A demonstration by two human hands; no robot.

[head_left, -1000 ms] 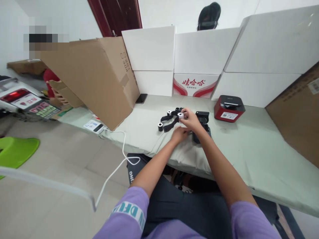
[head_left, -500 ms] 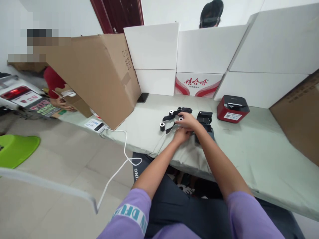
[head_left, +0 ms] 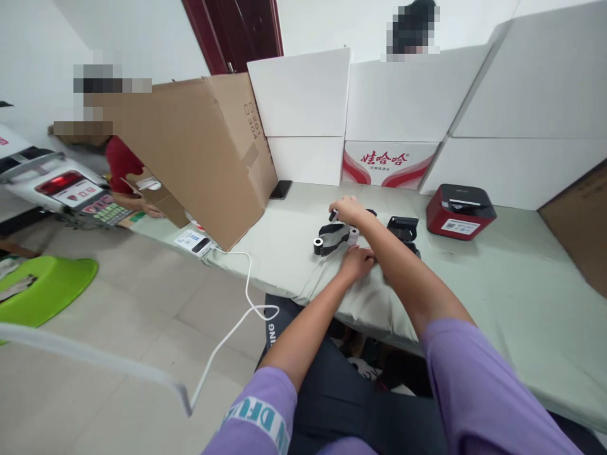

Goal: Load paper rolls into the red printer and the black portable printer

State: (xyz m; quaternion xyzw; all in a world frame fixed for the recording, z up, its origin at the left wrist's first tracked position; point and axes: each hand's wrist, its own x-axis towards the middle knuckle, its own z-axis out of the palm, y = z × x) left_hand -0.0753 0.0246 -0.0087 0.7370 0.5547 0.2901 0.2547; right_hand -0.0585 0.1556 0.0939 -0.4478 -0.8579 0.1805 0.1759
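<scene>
Held the right hand [head_left: 348,210] arched low over the counter [head_left: 298,221], with fingers drawn into a narrow pinch on a small dark roll [head_left: 333,216], probably gripped by the fingertips alone because of its slight size. Was mostly covered by those fingers, so hard to make out in full. Rested the left hand [head_left: 356,262] closer to the counter's near edge, half curled, with the thumb side toward the black case [head_left: 403,224]; perhaps set low there for steadiness. Showed too little of its inner side to tell of any hold. Had the right forearm slanting across in front of the case, hiding part of it. Had the case's upper flap apparently raised, likely to leave the inside within reach. Had a black roll [head_left: 318,247] upright on its flat end, left of both hands, presumably stood so against rolling off. Had a white roll [head_left: 352,238] between the two hands, just beside the left one, and dark strips [head_left: 332,230] stretched loosely between the two rolls, maybe spread against tangling. Had the red box [head_left: 459,213] and the phone [head_left: 281,189] set farther back, near the white boxes [head_left: 298,95], likely out of the way of both forearms.
</scene>
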